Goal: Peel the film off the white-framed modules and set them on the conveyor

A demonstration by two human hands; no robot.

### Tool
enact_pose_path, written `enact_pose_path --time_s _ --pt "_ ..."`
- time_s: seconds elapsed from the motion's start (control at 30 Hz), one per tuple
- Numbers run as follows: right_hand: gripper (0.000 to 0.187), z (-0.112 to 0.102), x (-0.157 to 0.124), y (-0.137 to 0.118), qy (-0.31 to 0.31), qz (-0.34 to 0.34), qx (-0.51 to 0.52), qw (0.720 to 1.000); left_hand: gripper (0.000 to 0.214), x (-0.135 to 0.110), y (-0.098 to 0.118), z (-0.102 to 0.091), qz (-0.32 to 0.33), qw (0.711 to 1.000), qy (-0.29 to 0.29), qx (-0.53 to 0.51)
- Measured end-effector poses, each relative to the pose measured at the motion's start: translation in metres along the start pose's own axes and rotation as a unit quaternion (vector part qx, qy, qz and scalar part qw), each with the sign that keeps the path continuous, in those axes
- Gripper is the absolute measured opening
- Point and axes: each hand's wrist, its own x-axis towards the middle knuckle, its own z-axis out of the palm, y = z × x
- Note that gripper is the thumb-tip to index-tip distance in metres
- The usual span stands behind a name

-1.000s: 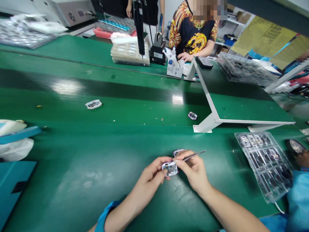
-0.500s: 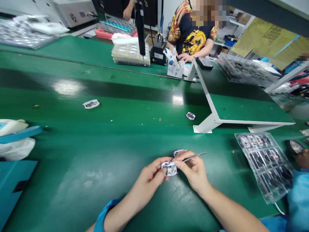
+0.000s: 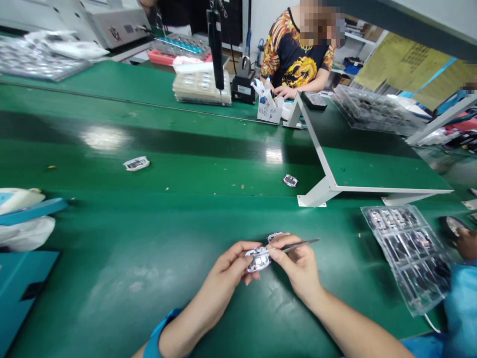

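Observation:
My left hand [image 3: 233, 263] is closed around a small white-rimmed electronic housing [image 3: 258, 260], its open side with circuit parts facing up. Tweezers [image 3: 298, 244] are pinched in my right hand [image 3: 296, 261]; their tips reach over the housing, and the exact contact point is too small to make out. Just behind my right fingers lies a second housing [image 3: 275, 236], partly hidden by them. Two more such housings rest farther back on the green bench, one at the left [image 3: 136, 163] and one near the stand [image 3: 290, 180].
A clear compartment tray [image 3: 410, 256] with similar parts lies at right, beside another person's blue sleeve [image 3: 462, 298]. A white-legged stand [image 3: 320, 191] rises behind it. An electric screwdriver [image 3: 216, 49] hangs over the far bench, where another person [image 3: 298, 54] sits. A blue folder-like object [image 3: 26, 293] lies at left.
The housing in my left hand has tilted and shifted slightly left. The tweezers lie a little flatter across it. The view has moved slightly; the other parts stay in place.

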Motion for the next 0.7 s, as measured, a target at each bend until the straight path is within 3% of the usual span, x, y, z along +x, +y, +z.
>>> enact_pose_path --time_s 0.13,0.7 --pt "0.007 -0.0009 -0.0013 -0.0004 0.029 0.01 0.006 1.0 0.029 -0.0023 0.0052 0.0025 -0.013 0.999 0.002 -0.052" --pt "0.007 0.0024 -0.0003 0.0009 0.001 0.025 0.027 0.999 0.032 -0.0028 -0.0013 0.0064 0.021 0.999 0.001 0.043"
